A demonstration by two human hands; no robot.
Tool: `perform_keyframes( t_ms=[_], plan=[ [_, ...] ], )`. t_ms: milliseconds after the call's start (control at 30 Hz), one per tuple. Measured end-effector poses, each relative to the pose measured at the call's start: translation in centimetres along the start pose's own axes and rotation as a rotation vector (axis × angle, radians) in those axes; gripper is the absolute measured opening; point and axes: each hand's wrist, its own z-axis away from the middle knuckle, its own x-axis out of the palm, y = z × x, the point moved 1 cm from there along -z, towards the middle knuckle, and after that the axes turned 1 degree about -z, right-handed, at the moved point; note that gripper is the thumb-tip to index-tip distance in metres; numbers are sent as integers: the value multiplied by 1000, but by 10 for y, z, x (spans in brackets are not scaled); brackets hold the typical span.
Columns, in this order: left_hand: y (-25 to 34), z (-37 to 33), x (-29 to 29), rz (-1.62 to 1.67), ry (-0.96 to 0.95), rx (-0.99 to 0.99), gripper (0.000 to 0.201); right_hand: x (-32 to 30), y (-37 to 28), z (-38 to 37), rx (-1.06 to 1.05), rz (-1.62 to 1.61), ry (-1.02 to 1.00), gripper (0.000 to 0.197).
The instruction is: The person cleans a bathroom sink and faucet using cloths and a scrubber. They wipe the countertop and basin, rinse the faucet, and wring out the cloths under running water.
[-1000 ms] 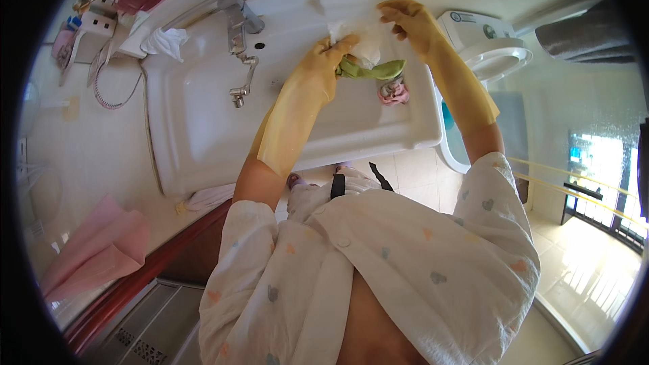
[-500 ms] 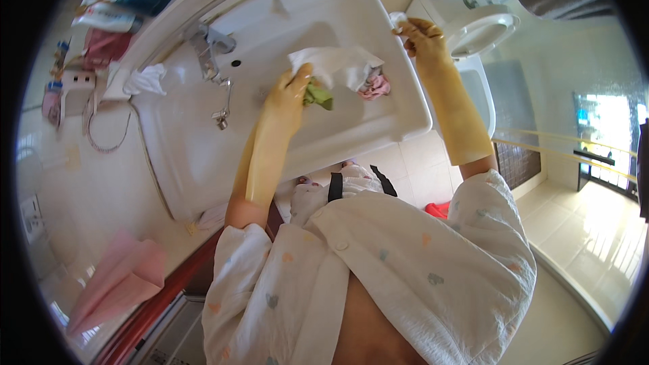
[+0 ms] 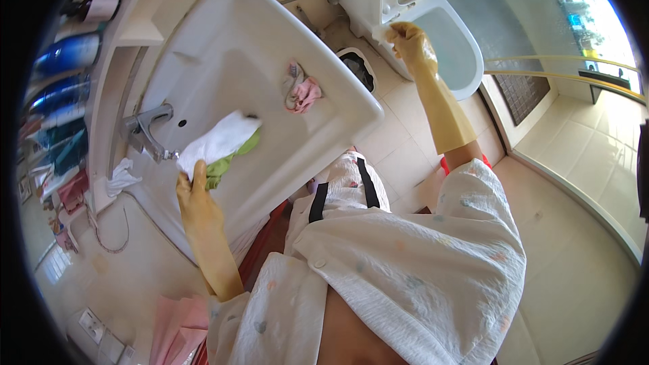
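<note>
Yellow rubber gloves cover both my hands. My left hand is closed on the edge of a white cloth with a small dark patch at its far end. A crumpled green cloth hangs against it, over the white sink. Farther right in the basin lies a bunched pink and grey cloth, touched by neither hand. My right hand is raised past the sink's right side, near the toilet, its fingers pinched on a small whitish piece whose kind I cannot make out.
A chrome faucet stands at the sink's left side. The open toilet is at the far right, with a lined trash bin beside it. Bottles crowd a shelf at the left. A pink cloth hangs at lower left.
My left hand has moved left and nearer with the white and green cloths, away from the pink and grey bundle. The view has shifted, showing the trash bin and more of the toilet.
</note>
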Motion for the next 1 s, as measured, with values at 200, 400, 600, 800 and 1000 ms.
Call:
perform_keyframes(
  t_ms=[200, 400, 600, 800, 1000],
  plan=[
    [-29, 7, -14, -158, -47, 120, 41, 51, 98, -33, -216, 687, 103, 29],
    [-57, 55, -45, 110, 267, -237, 39, 31, -101, 60, -659, 254, 3, 21],
    [-102, 83, -54, 285, 539, -261, 35, 134, -82, -1, -1245, 807, -339, 41],
    [-140, 97, -92, 549, 758, -292, 30, 280, -185, -74, -1055, 934, 90, 15],
    [-227, 80, -146, -134, 1148, -137, 27, 396, -224, 36, -1531, 438, -31, 30]
  ],
)
